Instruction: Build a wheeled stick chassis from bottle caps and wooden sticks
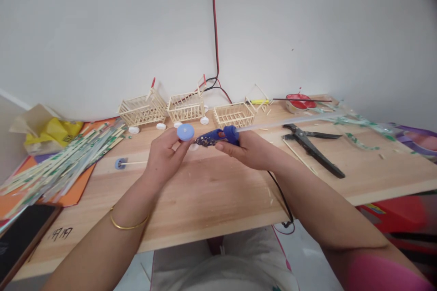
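Observation:
My left hand [165,154] pinches a blue bottle cap [185,132] by its edge, its flat face turned up. My right hand [251,148] is wrapped round a blue hot glue gun [231,134], with a long clear glue stick [273,122] sticking out of its back. The gun's dark, crusted nozzle points left and lies close to the cap; I cannot tell whether they touch. Behind the hands stands a small stick basket [235,114]. Left of my left hand, a thin stick with another blue cap [120,163] on its end lies on the table.
Two stick carts [143,110] with white wheels stand along the wall. Black-handled cutters [312,148] lie at right, near a red-filled bowl [300,101]. Wrapped sticks [71,159] are heaped at left, beside a dark phone-like slab [23,241]. A black cord [283,195] hangs over the front edge.

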The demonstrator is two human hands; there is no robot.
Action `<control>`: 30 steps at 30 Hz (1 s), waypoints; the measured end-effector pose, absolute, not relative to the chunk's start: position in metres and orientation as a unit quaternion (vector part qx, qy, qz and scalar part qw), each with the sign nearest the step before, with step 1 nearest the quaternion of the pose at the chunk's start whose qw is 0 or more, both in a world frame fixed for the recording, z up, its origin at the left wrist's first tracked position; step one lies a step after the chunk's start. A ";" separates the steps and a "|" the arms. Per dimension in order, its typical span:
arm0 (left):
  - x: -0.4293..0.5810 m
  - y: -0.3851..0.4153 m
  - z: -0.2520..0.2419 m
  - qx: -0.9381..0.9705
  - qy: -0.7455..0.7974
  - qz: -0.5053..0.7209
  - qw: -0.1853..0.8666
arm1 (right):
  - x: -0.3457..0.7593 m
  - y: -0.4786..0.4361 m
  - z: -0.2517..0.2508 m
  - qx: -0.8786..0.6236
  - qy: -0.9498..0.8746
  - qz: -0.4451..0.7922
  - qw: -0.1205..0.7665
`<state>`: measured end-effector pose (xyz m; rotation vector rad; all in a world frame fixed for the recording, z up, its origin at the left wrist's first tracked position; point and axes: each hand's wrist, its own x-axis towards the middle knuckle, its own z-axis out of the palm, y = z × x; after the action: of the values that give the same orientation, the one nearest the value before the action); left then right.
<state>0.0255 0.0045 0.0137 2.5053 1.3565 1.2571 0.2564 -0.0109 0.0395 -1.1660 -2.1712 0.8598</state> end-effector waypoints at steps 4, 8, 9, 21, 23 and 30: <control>0.020 0.007 0.015 0.771 0.463 0.435 0.037 | 0.264 -0.011 0.044 -0.485 -0.790 0.253 0.277; 0.013 0.011 0.014 0.712 0.479 0.503 0.101 | 0.265 -0.009 0.036 -0.538 -0.804 0.179 0.182; 0.011 0.011 0.014 0.698 0.475 0.522 0.122 | 0.263 -0.008 0.032 -0.534 -0.814 0.166 0.157; 0.017 -0.009 0.024 0.769 0.390 0.503 0.065 | 0.260 -0.008 0.019 -0.488 -0.846 0.163 0.143; 0.019 -0.011 0.025 0.781 0.368 0.500 0.066 | 0.261 -0.009 0.026 -0.497 -0.817 0.194 0.218; 0.025 -0.015 0.023 0.798 0.321 0.499 0.103 | 0.251 -0.009 0.027 -0.408 -0.759 0.368 0.349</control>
<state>0.0251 -0.0147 0.0226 2.3553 0.9471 1.4723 0.2506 -0.0085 0.0271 -1.0566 -1.9663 0.9547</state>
